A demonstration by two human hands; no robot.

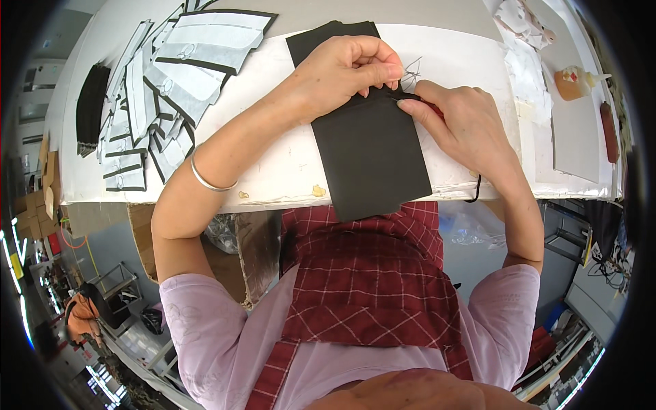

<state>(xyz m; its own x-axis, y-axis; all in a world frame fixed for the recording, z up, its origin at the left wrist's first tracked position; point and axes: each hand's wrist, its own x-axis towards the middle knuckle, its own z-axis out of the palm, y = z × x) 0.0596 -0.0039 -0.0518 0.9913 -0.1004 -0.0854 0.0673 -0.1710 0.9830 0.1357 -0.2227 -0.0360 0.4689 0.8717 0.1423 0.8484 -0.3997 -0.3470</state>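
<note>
A long strip of black fabric (pixel 372 154) lies on the white-topped table, its near end hanging over the front edge towards my apron. My left hand (pixel 348 72) is pinched over the strip's far part; whatever its fingertips hold is too small to make out. Close beside it, my right hand (pixel 468 123) closes round a small red-handled tool (pixel 430 108), mostly hidden by the palm. The tool's dark tip points left, over the fabric near the left fingertips. Just beyond the hands is a little tangle of dark threads (pixel 411 72).
White pieces with black edges (pixel 184 75) are heaped at the left, beside a stack of black strips (pixel 92 109). On the right are a bottle of amber liquid (pixel 574 83), a dark red tool (pixel 608 133) and crumpled white material (pixel 523 24). A black cord (pixel 476 189) hangs at the table's front edge (pixel 273 203).
</note>
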